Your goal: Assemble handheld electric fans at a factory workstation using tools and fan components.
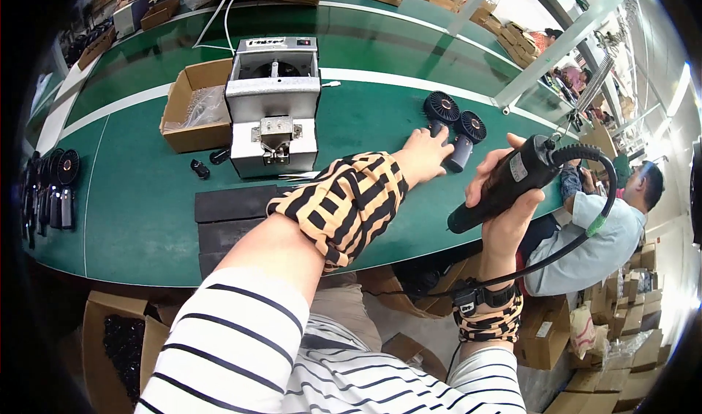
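Observation:
Two dark handheld fans with round grilles lie side by side on the green table, right of centre. My left hand (pixel 424 155) reaches to the handle of the left fan (pixel 441 107), its fingers bent about that handle and partly hiding it. Just right of it is the second fan (pixel 469 127), close to my fingertips. My right hand (pixel 504 198) is wrapped round a black electric screwdriver (pixel 518 171), held tilted above the table's right side with its tip end toward the lower left. A thick black cable (pixel 610 187) curves down from its top end.
A grey-white metal machine (pixel 274 147) stands mid-table beside an open cardboard box (pixel 196 140) with clear plastic bags. Dark mats (pixel 230 205) lie before it. Several more fans (pixel 66 169) stand far left. A co-worker (pixel 603 227) sits at right; cartons (pixel 545 333) stand below.

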`<act>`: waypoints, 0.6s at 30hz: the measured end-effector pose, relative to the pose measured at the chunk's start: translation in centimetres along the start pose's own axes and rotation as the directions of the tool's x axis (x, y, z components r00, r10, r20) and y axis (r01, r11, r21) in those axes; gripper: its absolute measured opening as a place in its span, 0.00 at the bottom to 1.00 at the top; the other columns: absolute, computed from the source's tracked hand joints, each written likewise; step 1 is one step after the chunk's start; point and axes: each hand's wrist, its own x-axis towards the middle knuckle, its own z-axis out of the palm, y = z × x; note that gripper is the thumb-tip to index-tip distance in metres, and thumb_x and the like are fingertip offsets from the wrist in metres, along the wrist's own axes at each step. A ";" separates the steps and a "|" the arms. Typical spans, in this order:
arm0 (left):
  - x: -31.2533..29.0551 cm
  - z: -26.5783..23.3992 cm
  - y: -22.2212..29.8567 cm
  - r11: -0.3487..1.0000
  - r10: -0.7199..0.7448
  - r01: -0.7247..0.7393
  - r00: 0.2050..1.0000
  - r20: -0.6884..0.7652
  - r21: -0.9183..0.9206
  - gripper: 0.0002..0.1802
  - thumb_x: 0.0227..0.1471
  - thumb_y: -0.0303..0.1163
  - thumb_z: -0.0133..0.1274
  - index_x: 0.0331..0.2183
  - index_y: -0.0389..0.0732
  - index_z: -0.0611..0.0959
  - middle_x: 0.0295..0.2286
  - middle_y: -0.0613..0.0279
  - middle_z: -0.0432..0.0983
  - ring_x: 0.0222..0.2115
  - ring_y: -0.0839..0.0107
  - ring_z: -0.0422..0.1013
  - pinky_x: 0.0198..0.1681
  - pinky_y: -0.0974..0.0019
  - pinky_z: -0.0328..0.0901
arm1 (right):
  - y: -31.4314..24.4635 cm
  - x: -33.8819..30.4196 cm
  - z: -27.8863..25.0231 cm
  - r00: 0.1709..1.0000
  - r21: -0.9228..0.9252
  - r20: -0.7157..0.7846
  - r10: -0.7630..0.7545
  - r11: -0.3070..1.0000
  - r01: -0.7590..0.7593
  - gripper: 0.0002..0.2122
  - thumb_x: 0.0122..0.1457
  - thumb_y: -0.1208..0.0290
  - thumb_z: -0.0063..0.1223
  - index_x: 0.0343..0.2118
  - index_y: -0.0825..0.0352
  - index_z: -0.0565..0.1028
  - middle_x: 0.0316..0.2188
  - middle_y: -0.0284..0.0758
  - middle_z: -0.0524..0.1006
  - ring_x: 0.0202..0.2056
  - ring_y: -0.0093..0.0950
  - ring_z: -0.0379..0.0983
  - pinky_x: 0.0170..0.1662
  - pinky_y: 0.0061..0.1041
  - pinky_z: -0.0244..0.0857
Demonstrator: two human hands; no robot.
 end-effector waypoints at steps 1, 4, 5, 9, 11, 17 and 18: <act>-0.1 0.4 0.1 0.999 0.038 -0.037 0.998 -0.048 0.027 0.27 0.47 0.50 0.58 0.46 0.48 0.77 0.55 0.50 0.61 0.46 0.48 0.68 0.50 0.51 0.63 | 0.1 -0.1 -0.1 1.000 -0.015 -0.013 0.000 1.000 0.000 0.41 0.56 0.32 0.40 0.58 0.69 0.57 0.33 0.36 0.69 0.19 0.19 0.67 0.23 0.17 0.63; -1.2 0.0 0.9 0.986 0.064 -0.064 0.998 0.004 0.155 0.19 0.45 0.41 0.59 0.39 0.42 0.80 0.48 0.52 0.66 0.43 0.48 0.69 0.47 0.53 0.66 | 0.3 -0.4 -0.6 1.000 -0.042 -0.022 0.004 0.999 -0.005 0.41 0.56 0.33 0.40 0.58 0.70 0.58 0.33 0.35 0.69 0.19 0.19 0.67 0.22 0.17 0.62; -1.9 -0.3 0.8 0.984 0.063 -0.067 0.997 0.034 0.167 0.17 0.45 0.39 0.58 0.38 0.41 0.80 0.46 0.52 0.66 0.43 0.49 0.68 0.46 0.53 0.66 | 0.0 -0.4 -0.8 1.000 -0.058 -0.030 0.007 0.998 -0.008 0.41 0.56 0.33 0.41 0.57 0.70 0.58 0.32 0.35 0.69 0.20 0.19 0.66 0.22 0.16 0.61; -10.2 -6.4 1.2 0.987 0.160 -0.162 0.975 -0.157 0.003 0.11 0.44 0.32 0.58 0.32 0.43 0.77 0.42 0.56 0.67 0.39 0.54 0.67 0.42 0.57 0.66 | -1.1 -0.2 -1.3 0.994 -0.144 -0.105 -0.012 0.990 -0.003 0.42 0.57 0.33 0.39 0.58 0.72 0.59 0.31 0.36 0.70 0.19 0.19 0.66 0.22 0.15 0.58; -15.6 -10.5 1.1 0.960 0.140 -0.192 0.959 -0.247 -0.202 0.11 0.47 0.30 0.57 0.32 0.45 0.72 0.40 0.58 0.67 0.38 0.56 0.67 0.40 0.57 0.66 | -1.8 0.2 -1.3 0.993 -0.157 -0.116 -0.029 0.988 0.011 0.41 0.58 0.34 0.38 0.59 0.72 0.58 0.31 0.35 0.70 0.19 0.18 0.65 0.22 0.15 0.57; -31.0 -17.9 0.1 0.938 -0.035 -0.050 0.971 -0.237 -0.344 0.15 0.46 0.21 0.57 0.38 0.44 0.77 0.47 0.59 0.68 0.45 0.55 0.67 0.45 0.58 0.67 | -2.6 2.1 2.9 0.999 -0.065 -0.037 -0.014 0.998 0.012 0.37 0.61 0.37 0.36 0.59 0.69 0.60 0.32 0.34 0.71 0.20 0.17 0.66 0.23 0.14 0.59; -32.5 -18.0 -0.5 0.941 -0.041 -0.034 0.976 -0.215 -0.336 0.15 0.46 0.22 0.58 0.38 0.44 0.77 0.48 0.58 0.68 0.46 0.55 0.67 0.46 0.58 0.66 | -2.8 2.4 4.3 1.000 -0.028 0.008 -0.001 1.000 0.002 0.36 0.62 0.38 0.36 0.59 0.69 0.60 0.32 0.34 0.71 0.21 0.18 0.67 0.23 0.15 0.60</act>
